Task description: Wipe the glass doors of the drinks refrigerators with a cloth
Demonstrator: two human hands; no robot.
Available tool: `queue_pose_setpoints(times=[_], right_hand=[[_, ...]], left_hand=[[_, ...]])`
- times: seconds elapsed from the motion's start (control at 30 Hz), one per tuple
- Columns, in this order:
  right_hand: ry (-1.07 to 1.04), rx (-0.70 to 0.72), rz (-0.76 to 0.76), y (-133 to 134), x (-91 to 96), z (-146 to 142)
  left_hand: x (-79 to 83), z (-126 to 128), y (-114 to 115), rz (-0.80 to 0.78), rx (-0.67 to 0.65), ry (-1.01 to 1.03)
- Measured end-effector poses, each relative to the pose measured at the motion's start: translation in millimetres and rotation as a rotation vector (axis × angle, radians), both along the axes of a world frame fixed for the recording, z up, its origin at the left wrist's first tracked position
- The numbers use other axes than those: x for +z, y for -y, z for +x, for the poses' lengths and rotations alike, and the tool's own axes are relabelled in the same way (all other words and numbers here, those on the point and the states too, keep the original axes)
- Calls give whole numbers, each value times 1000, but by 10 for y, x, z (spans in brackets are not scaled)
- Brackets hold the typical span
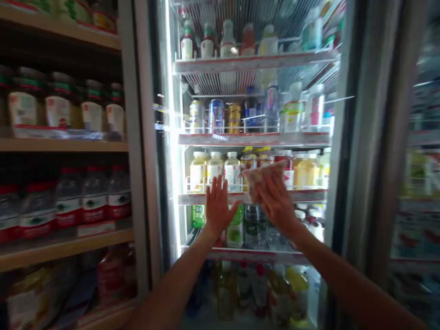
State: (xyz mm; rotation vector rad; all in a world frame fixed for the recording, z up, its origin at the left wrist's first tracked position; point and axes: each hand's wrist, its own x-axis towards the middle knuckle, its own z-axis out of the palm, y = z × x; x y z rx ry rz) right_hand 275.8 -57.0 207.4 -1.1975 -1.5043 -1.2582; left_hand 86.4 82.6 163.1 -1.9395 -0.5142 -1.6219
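My left hand [217,211] is spread flat against the glass door of a lit drinks fridge, fingers pointing up and thumb out to the right. It holds nothing. To the right, my right hand [275,199] presses a pale pinkish cloth [253,182] against the same glass. Part of the cloth lies under the palm and fingers, and its edges stick out at the left and top. Behind the glass stand white-capped bottles [233,169] and a green-labelled bottle [235,231].
Inside the fridge, the upper shelves carry cans [216,115] and bottles [187,43]. A metal door frame [357,160] runs up the right side. On the left, wooden shelves [65,145] hold jars [57,103] and red-capped water bottles [94,195].
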Motion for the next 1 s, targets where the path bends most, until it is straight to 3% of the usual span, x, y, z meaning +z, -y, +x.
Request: queue_pose_setpoints(times=[0.07, 0.13, 0.2, 0.23, 0.3, 0.37, 0.53, 0.63, 0.7, 0.77, 0.87, 1.0], right_hand=[[86, -107, 45, -117, -61, 208], [-35, -216, 286, -146, -40, 389], [-142, -231, 465, -167, -24, 379], [-135, -199, 460, -186, -34, 309], [96, -96, 215, -219, -73, 152], [203, -88, 46, -202, -84, 121], [-128, -186, 435, -147, 9, 343], [-24, -86, 240, -283, -136, 108], [42, -26, 107, -315, -268, -59], [82, 14, 65, -232, -328, -66], [-5, -50, 194, -18, -242, 205], [-134, -224, 314, 43, -124, 496]], left_hand=[[21, 1, -34, 39, -20, 30], [44, 7, -46, 56, -36, 32], [59, 10, -21, 50, -43, 31], [62, 7, -4, 42, -42, 37], [57, -16, 19, 24, -41, 53], [49, -51, 24, 13, -45, 40], [155, 32, 146, 3, -177, 49], [322, 315, 373, 64, -385, -46], [407, 551, 524, 80, -453, -171], [440, 758, 618, 87, -419, -233], [435, 870, 573, 149, -286, -213], [574, 463, 161, 229, -158, -145]])
